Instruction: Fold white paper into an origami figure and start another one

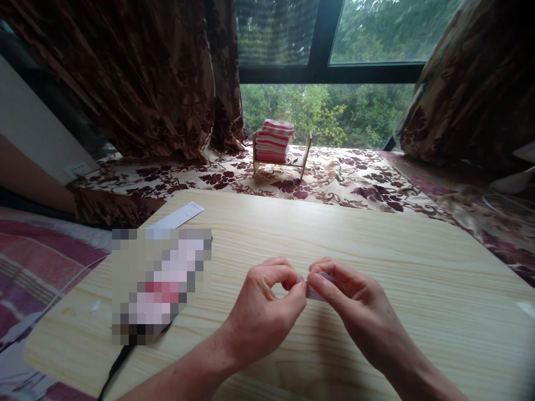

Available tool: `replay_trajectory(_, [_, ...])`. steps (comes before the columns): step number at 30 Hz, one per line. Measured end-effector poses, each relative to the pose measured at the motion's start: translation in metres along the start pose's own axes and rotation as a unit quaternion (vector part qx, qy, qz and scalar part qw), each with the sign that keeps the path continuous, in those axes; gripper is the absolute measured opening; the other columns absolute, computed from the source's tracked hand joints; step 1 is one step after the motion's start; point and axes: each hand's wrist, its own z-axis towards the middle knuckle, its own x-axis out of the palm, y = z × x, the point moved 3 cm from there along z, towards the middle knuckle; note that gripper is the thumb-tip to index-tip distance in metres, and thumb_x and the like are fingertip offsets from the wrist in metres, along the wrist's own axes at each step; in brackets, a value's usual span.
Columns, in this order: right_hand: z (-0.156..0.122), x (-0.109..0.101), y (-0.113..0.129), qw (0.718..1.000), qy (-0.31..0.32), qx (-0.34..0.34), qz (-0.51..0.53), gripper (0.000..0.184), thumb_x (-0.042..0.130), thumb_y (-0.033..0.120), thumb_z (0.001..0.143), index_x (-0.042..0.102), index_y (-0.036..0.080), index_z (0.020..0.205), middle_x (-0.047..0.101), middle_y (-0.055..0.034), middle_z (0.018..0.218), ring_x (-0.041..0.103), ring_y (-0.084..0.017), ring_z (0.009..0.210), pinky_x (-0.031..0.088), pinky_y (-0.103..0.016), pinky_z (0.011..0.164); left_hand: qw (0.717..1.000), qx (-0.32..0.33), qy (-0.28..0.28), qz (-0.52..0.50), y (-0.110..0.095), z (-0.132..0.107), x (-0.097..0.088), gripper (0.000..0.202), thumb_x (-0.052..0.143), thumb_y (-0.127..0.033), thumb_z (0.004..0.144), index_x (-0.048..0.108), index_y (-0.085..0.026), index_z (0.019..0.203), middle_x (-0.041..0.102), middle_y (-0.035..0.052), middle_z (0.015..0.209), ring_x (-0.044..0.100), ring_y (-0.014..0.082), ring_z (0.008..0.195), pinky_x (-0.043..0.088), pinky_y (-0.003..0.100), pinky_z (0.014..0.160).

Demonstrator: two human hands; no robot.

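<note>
Just above the wooden table (271, 234), both hands meet over a small piece of pale paper (317, 294). My left hand (267, 309) is closed, its thumb and forefinger pinching the paper's left end. On the other side, my right hand (355, 295) grips the same piece between thumb and fingers. The fingers cover most of it, so its full shape and any print on it are hidden.
At the left of the table lies a blurred-out object (163, 284) with a black strap (115, 367). Behind it is a white paper strip (178, 217). A small paper scrap (95, 306) lies further left. Striped folded cloths (273, 142) sit on a small wooden rack by the window.
</note>
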Motion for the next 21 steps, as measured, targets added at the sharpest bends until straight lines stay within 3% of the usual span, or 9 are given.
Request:
replay_trajectory(5, [0.003,-0.004,-0.003,0.999,-0.025,0.020,0.001,0.029,0.059,0.047,0.082,0.063,0.019,0.073,0.062,-0.0017,0.070,0.060,-0.018,0.075,0.048,-0.027,0.067,1.000,-0.013,-0.003,-0.015,0.003,0.002,0.000,0.016,0.060,-0.018,0.081,0.068,-0.016,0.068,0.064,0.0017,0.071,0.058,0.0145,0.073,0.042,0.025,0.072])
replay_trajectory(12, [0.006,-0.011,0.001,0.998,-0.056,-0.005,-0.010,0.024,0.062,0.043,0.080,0.065,0.019,0.074,0.064,-0.0010,0.071,0.061,-0.016,0.069,0.049,-0.026,0.064,1.000,-0.024,-0.012,-0.002,0.004,0.003,0.000,0.017,0.061,-0.018,0.079,0.063,-0.016,0.063,0.062,0.0003,0.068,0.056,0.0140,0.070,0.042,0.025,0.071])
replay_trajectory(21, [0.002,-0.003,0.002,0.998,-0.021,-0.026,-0.045,0.024,0.056,0.038,0.086,0.060,0.020,0.071,0.059,-0.0004,0.072,0.057,-0.015,0.070,0.046,-0.026,0.066,0.999,0.003,0.018,-0.040,-0.002,-0.001,0.002,0.017,0.059,-0.014,0.080,0.070,-0.017,0.067,0.067,0.0010,0.072,0.059,0.0135,0.073,0.042,0.024,0.073])
